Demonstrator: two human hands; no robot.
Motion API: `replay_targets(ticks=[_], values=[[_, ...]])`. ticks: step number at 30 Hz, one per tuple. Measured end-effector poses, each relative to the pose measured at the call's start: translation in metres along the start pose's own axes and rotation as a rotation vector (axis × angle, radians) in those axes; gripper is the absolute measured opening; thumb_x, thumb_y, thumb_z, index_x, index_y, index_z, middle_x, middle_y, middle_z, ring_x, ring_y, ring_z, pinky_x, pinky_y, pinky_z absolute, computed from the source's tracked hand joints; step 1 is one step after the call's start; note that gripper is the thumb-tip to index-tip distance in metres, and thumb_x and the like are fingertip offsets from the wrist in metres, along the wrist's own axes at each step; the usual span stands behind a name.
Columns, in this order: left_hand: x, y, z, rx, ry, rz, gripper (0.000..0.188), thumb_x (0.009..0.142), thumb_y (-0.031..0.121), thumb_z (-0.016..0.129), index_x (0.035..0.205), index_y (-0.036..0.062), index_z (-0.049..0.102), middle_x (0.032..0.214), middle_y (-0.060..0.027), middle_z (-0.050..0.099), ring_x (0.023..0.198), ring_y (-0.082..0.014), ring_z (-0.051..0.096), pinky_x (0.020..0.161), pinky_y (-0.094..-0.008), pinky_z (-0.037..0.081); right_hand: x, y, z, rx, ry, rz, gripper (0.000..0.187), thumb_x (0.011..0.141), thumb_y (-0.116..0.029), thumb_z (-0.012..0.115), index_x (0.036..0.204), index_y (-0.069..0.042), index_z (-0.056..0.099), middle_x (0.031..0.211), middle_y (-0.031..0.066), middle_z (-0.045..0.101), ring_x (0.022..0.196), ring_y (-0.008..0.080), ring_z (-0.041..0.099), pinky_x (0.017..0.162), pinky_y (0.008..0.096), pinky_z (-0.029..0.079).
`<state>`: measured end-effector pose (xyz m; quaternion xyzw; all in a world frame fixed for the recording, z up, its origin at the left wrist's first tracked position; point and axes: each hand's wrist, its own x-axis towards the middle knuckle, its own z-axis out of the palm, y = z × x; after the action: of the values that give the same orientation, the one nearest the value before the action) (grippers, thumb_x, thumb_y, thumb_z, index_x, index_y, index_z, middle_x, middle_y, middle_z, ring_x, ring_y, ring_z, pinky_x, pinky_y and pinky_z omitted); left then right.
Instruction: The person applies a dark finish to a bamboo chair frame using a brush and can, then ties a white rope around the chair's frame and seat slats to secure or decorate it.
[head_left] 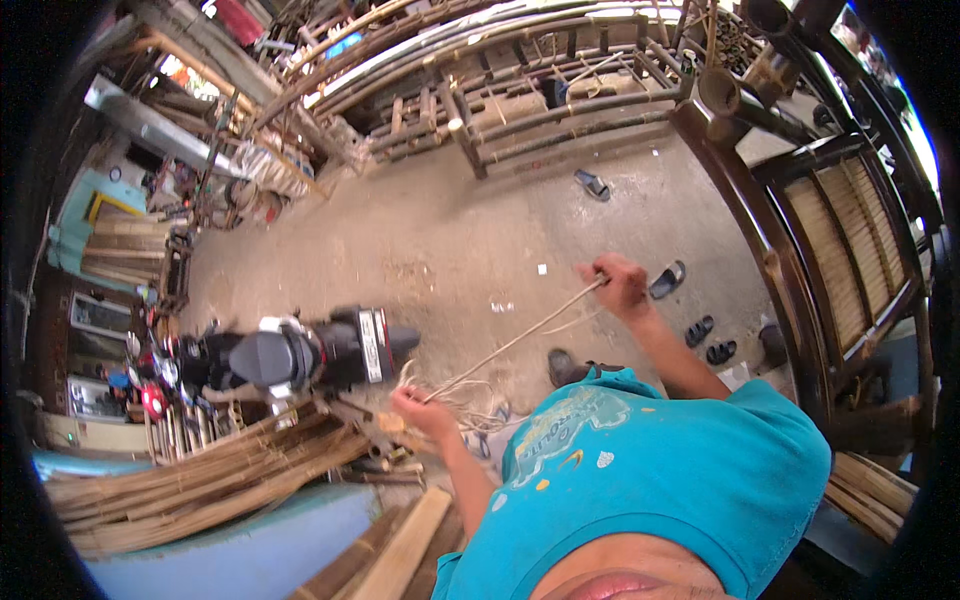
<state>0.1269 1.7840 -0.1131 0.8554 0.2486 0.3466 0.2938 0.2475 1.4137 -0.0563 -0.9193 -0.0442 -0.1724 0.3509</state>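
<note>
Both hands are shut on a strip (515, 340): right hand (622, 285) pulls one end, left hand (418, 408) pinches the bundle (465, 400). Most strips maybe still wait there.

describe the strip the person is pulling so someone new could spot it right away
Start at the parked motorbike on the concrete floor; just to its right the left hand pinches a loose bundle of pale strands. From there one thin pale cane strip runs taut up to the right hand. Unlike the slack, curling strands, it is straight and stretched between both hands.
</note>
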Motion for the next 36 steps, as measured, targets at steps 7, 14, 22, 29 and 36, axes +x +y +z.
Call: replay_targets(ticks=[7,14,22,29,36], values=[[0.17,0.066,0.129,-0.712,-0.275,-0.312,0.01,0.098,0.01,0.049,0.104,0.0051,0.042,0.09,-0.0055,0.049,0.062,-0.0129,0.05,0.053,-0.0258,0.045,0.099,0.127,0.03,-0.107,-0.651,0.218,0.037,0.081,-0.042,0.072,0.085,-0.006,0.07,0.081,0.0149,0.069,0.076,0.0279,0.068,0.064,0.0401,0.052],[0.344,0.107,0.289,-1.148,-0.448,-0.735,0.015,0.088,0.008,0.056,0.1,0.0105,0.048,0.077,-0.0004,0.049,0.053,-0.0083,0.039,0.043,-0.0221,0.033,0.135,0.172,0.033,0.924,-0.606,0.825,0.041,0.088,-0.041,0.069,0.065,-0.009,0.057,0.064,-0.0025,0.051,0.055,0.0086,0.045,0.048,0.0291,0.037],[0.501,0.217,0.577,-1.221,-0.797,-0.965,0.014,0.085,0.007,0.053,0.074,0.0086,0.045,0.056,0.0021,0.033,0.042,-0.0084,0.025,0.038,-0.0245,0.022,0.235,0.187,0.088,0.587,0.133,1.005,0.044,0.09,-0.042,0.067,0.062,-0.012,0.053,0.055,-0.0083,0.039,0.05,0.0058,0.036,0.044,0.0277,0.029],[0.484,0.398,0.743,-1.171,-1.259,-0.875,0.021,0.087,0.01,0.055,0.068,0.012,0.045,0.057,0.0034,0.034,0.046,-0.0079,0.028,0.043,-0.0235,0.026,0.237,0.221,0.058,0.48,0.515,1.25,0.046,0.09,-0.043,0.067,0.061,-0.01,0.055,0.056,-0.0089,0.04,0.054,0.0051,0.035,0.048,0.0285,0.029],[0.323,0.574,0.838,-0.998,-1.619,-0.559,0.017,0.09,0.011,0.054,0.106,0.0084,0.05,0.077,-0.0016,0.049,0.058,-0.0123,0.045,0.05,-0.0258,0.041,0.303,0.329,0.082,0.805,1.018,1.297,0.035,0.093,-0.039,0.063,0.073,-0.015,0.048,0.055,-0.0091,0.032,0.042,0.0037,0.028,0.037,0.0246,0.021]])
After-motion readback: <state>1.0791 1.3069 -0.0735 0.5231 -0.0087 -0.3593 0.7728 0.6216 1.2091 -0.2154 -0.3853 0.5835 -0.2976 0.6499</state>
